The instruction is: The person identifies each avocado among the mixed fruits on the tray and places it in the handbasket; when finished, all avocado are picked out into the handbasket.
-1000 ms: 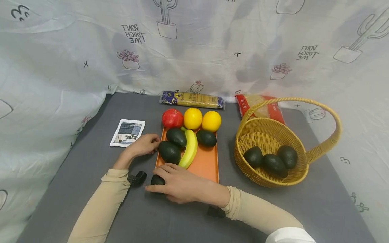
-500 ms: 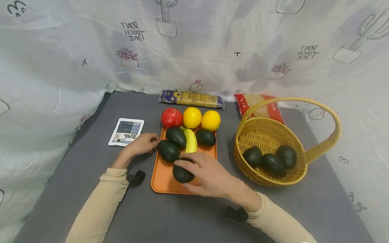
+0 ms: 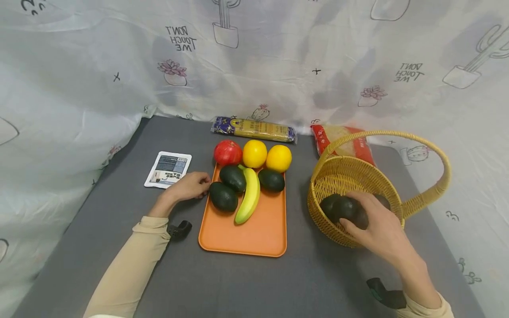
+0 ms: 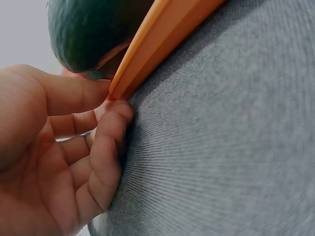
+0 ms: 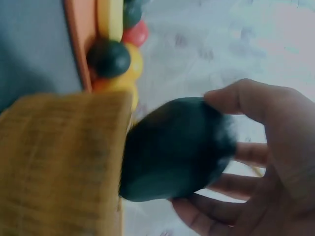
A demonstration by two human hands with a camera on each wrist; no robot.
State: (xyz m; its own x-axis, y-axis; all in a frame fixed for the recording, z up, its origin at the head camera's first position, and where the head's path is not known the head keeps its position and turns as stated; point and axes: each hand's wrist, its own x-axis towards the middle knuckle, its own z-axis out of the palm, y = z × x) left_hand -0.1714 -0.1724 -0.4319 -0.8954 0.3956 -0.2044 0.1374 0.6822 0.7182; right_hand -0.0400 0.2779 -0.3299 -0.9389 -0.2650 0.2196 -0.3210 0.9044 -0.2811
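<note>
My right hand (image 3: 379, 227) holds a dark green avocado (image 5: 177, 150) above the wicker basket (image 3: 346, 170), fingers and thumb around it. Other avocados lie in the basket, partly hidden by the hand and its avocado. At the left edge of the orange tray (image 3: 246, 240), my left hand (image 3: 191, 186) pinches the rim between thumb and fingers, seen closely in the left wrist view. The tray carries a banana (image 3: 249, 194), two avocados left of it, including a nearer avocado (image 3: 223, 197), and one avocado (image 3: 271, 180) on the right.
A red fruit (image 3: 228, 153) and two yellow round fruits (image 3: 254, 154) line the tray's far end. Behind lies a noodle packet (image 3: 254, 129). A red bag (image 3: 363, 150) sits behind the basket's tall handle (image 3: 443, 176). A white-edged packet (image 3: 168, 169) lies at left.
My right hand has lifted an avocado from the tray's near left corner and carried it right, over the basket. My left hand stays at the tray's edge.
</note>
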